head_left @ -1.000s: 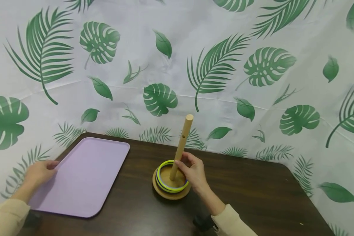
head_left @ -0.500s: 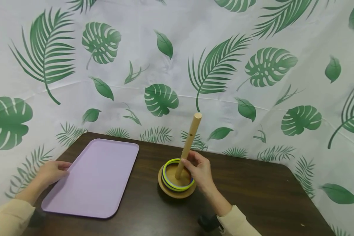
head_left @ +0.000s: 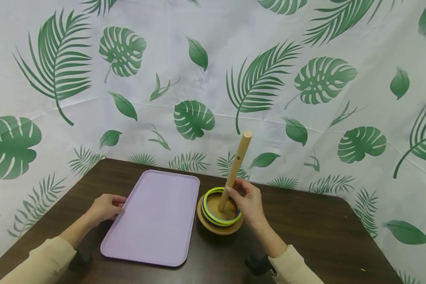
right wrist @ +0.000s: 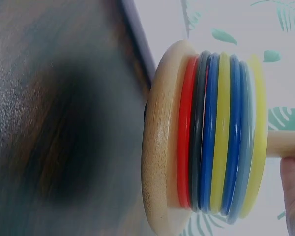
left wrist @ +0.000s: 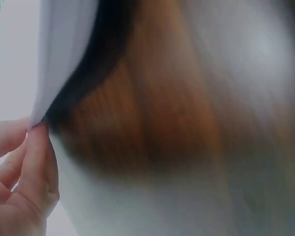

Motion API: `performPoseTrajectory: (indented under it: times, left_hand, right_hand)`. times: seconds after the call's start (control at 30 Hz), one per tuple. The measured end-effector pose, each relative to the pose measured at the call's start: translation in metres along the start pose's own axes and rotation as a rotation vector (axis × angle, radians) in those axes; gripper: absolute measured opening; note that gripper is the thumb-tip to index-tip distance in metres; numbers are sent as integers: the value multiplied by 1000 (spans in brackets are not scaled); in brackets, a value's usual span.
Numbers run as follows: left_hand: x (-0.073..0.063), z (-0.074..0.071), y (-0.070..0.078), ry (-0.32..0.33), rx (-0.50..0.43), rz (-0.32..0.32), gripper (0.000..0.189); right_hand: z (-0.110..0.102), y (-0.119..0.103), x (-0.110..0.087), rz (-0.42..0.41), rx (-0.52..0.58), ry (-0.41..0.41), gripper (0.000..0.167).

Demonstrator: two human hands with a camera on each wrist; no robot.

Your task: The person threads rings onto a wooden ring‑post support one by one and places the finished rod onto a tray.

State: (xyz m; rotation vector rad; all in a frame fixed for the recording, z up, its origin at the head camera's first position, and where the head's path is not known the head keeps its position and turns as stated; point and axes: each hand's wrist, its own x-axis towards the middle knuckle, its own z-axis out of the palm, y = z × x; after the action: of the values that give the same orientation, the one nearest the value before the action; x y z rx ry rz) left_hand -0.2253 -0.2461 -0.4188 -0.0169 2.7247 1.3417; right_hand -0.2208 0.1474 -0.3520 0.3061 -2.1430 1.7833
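Note:
In the head view a pale lilac tray (head_left: 152,217) lies at a slant, its left edge pinched by my left hand (head_left: 104,207). The left wrist view shows thumb and fingers meeting on the tray's rim (left wrist: 64,54). My right hand (head_left: 250,201) grips the wooden post (head_left: 235,167) of a ring stand low down, just above the rings. Several coloured rings (right wrist: 221,132), among them red, black, blue and yellow, are stacked round the post on the round wooden base (right wrist: 157,142). The post leans right. Whether the base touches the table is hard to tell.
The dark wood table (head_left: 298,228) extends to the right of the stand and left of the tray. A white cloth with green leaves (head_left: 198,59) hangs behind the table's back edge. The tray's right edge is close to the stand.
My left hand has moved the tray rightward, up close to the stand. My right hand and the ring stand have shifted right and a little away, with the post leaning slightly more.

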Motion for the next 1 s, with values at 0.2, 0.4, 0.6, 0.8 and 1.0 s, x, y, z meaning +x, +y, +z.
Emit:
performPoseTrajectory:
  times: [0.2,0.4,0.6,0.8,1.0]
  left_hand:
    - [4,35,31,-56,-100,1,39]
    - [7,68,57,-105,-188,-2,42]
    - [12,99,80,-119,-227,-15,43]
    - [16,124,99,-126,-242,-16,42]
    - [16,143,113,-144,-254,-4,42]
  right_hand:
    - [-10,-2,3,-12,-27,23,23]
    - [-19,0,3,-37,-52,30,23]
    - [-26,3,3,-47,-84,39,20]
    - [-31,9,3,-17,-81,51,20]
    - [-35,15,0,5,-85,65,21]
